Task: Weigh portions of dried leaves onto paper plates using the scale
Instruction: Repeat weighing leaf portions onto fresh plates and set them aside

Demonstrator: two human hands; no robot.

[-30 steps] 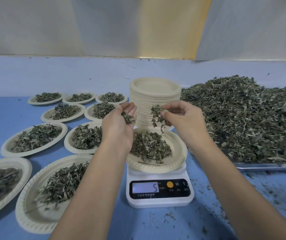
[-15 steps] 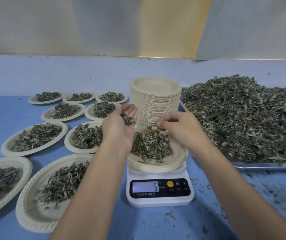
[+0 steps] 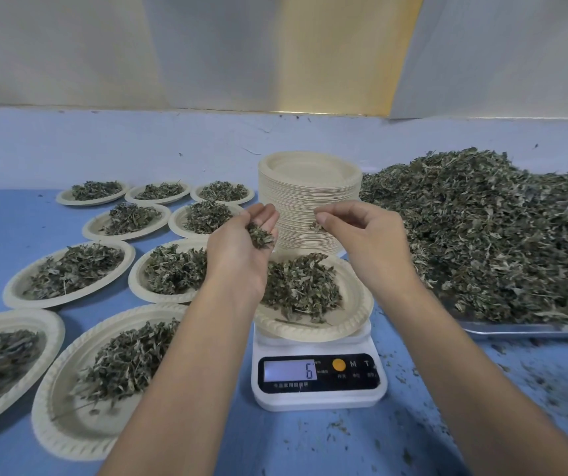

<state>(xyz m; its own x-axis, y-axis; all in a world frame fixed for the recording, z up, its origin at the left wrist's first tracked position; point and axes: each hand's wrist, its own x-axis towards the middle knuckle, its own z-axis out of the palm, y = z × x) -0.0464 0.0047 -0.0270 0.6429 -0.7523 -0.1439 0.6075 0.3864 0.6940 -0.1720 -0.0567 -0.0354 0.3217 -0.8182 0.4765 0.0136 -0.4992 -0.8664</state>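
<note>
A white digital scale [image 3: 317,379] stands at the centre front and its display reads 6. On it sits a paper plate [image 3: 354,314] with a heap of dried leaves [image 3: 301,286]. My left hand [image 3: 241,249] hovers over the plate's left side, palm up and cupped, with a small clump of leaves [image 3: 260,236] in it. My right hand [image 3: 361,235] is above the plate's far right, pinching a few leaves [image 3: 317,227] between thumb and fingers.
A tall stack of blank paper plates [image 3: 310,201] stands behind the scale. A metal tray [image 3: 530,327] at the right carries a big pile of dried leaves [image 3: 502,228]. Several filled plates [image 3: 69,269] lie at the left on the blue table, with leaf crumbs scattered at the front right.
My right hand dipped down to the plate, then rose again with only a few leaves pinched. The scale reading went from 5 to 6. My left hand barely moved.
</note>
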